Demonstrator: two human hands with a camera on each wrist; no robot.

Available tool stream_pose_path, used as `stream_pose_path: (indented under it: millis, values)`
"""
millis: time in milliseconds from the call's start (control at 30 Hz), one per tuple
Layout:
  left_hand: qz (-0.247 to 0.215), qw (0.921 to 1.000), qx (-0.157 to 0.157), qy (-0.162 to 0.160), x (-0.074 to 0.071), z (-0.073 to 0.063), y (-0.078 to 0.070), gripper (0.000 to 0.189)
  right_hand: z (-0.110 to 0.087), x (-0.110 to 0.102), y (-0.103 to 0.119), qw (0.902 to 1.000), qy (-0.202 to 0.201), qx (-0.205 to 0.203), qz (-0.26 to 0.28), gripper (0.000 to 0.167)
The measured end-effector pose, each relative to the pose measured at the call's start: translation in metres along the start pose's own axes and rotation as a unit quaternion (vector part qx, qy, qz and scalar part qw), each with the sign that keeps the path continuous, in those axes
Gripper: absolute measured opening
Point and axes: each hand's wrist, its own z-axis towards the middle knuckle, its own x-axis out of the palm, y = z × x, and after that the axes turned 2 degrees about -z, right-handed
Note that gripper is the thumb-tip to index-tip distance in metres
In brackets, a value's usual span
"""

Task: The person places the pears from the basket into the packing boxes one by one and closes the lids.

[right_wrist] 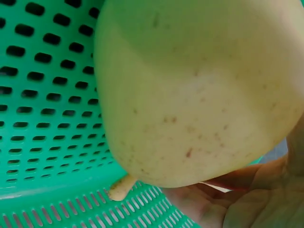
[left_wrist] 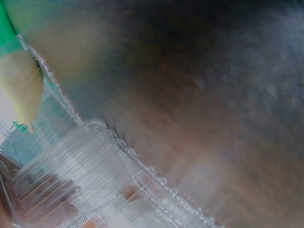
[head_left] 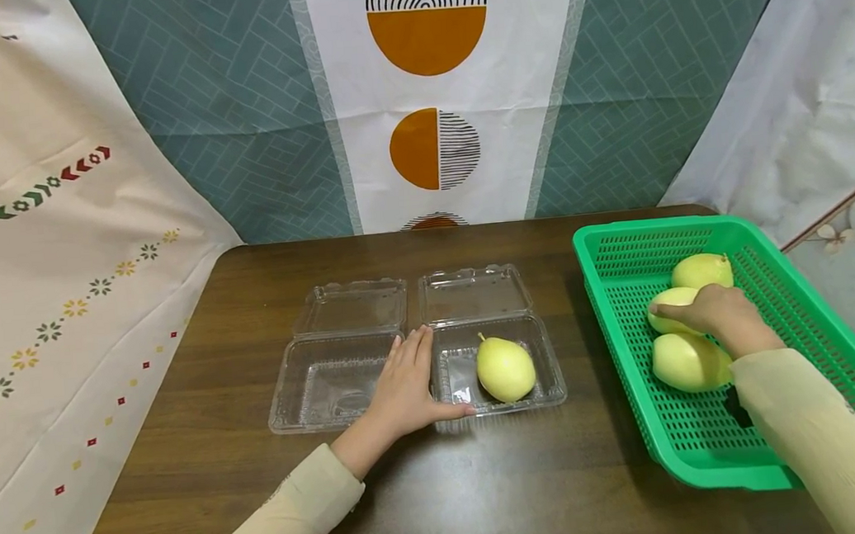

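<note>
Two clear plastic clamshell boxes lie side by side with lids raised, the left box and the right box. A yellow pear sits in the right box, its stem toward the back. My left hand rests with spread fingers over the adjoining rims, thumb along the right box's front edge. In a green basket, my right hand grips the middle pear, thumb across its top; the other fingers are mostly hidden. A nearer pear fills the right wrist view.
Another pear lies farther back in the basket, beyond the right hand. The boxes and basket stand on a dark wooden table. Patterned cloth hangs behind the table, with pale cloth at the left.
</note>
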Motion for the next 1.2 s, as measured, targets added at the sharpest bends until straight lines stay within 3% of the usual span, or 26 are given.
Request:
stream_pose_path:
  millis: [233,867,1200]
  values:
    - [-0.001,1.0000,-0.001,0.000,-0.0011,0.0002,-0.0001,0.128,0.0044,0.0025,-0.0007,0.9991,0.006,0.026,0.034,0.108]
    - [-0.002,0.9999,-0.007,0.011,-0.0039,0.0007,0.0001,0.127,0.0099,0.0088,-0.0037,0.9985,-0.011,0.007,0.054,0.098]
    - [0.000,0.9999,-0.006,0.015,-0.0033,0.0005,-0.0003,0.128,0.0074,0.0089,-0.0038,0.9984,0.003,0.007,0.057,0.103]
